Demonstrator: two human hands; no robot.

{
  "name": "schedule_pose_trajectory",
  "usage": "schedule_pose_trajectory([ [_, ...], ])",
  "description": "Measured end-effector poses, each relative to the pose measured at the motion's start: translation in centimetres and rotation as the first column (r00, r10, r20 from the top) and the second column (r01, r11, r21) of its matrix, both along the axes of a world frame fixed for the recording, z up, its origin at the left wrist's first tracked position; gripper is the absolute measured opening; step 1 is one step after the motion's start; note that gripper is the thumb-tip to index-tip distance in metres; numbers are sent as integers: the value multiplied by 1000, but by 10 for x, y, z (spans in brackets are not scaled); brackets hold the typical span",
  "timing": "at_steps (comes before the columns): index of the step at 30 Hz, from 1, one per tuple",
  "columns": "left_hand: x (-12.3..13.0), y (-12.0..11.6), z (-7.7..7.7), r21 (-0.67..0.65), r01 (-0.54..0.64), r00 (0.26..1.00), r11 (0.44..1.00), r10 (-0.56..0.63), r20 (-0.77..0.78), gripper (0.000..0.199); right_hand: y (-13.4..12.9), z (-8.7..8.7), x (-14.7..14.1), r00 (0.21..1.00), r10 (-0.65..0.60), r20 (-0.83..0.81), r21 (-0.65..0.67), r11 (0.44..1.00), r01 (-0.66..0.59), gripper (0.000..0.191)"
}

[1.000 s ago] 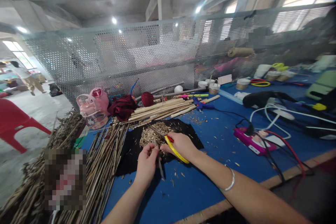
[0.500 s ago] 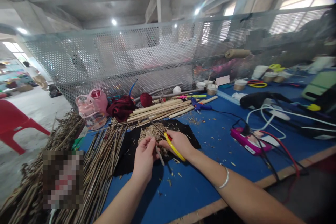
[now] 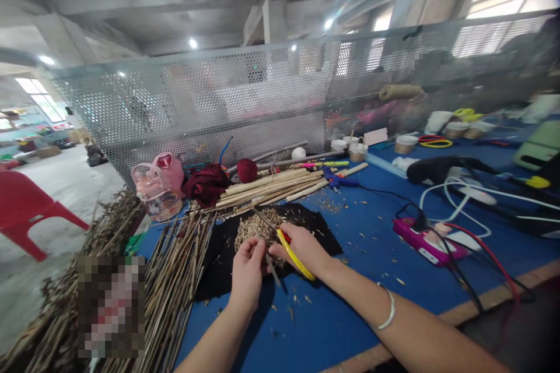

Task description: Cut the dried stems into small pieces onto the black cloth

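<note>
My left hand (image 3: pixel 247 268) is closed around a short thin stick (image 3: pixel 273 271), whose lower end points toward the table's front. Yellow-handled scissors (image 3: pixel 297 257) rest in my right hand (image 3: pixel 301 245), the blades pointing up and left over a heap of pale shavings (image 3: pixel 256 226). The fingertips of both hands nearly meet at the stick. Under the heap lies a black cloth (image 3: pixel 219 271) on the blue table (image 3: pixel 332 315).
Thin dry stalks (image 3: pixel 175 280) lie left. Behind the cloth are peeled pale sticks (image 3: pixel 266 185), a dark red yarn ball (image 3: pixel 247 170), a pink bottle (image 3: pixel 160 192) and a blue glue gun (image 3: pixel 339 179). A magenta power strip (image 3: pixel 429 242) with cables sits right.
The whole view has shifted slightly, so things appear a little lower and further right. Both hands keep their hold on the stick and the scissors.
</note>
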State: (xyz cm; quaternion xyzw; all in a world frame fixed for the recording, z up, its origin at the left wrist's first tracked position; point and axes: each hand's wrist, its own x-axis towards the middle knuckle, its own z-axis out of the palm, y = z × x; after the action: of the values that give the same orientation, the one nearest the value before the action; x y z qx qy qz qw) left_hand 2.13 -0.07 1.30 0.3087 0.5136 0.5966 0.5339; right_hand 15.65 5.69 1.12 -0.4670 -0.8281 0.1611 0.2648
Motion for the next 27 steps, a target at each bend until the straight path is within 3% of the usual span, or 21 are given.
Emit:
schedule_pose_trajectory([
  [14,-10,-3,-4,-8,24,999,1000,-24,49,42,-4,5,-1,999,-10,35,2,1000,10,45],
  [27,-9,-7,-5,2,61,997,998,-61,-57,41,-2,0,0,999,11,45,13,1000,-12,45],
])
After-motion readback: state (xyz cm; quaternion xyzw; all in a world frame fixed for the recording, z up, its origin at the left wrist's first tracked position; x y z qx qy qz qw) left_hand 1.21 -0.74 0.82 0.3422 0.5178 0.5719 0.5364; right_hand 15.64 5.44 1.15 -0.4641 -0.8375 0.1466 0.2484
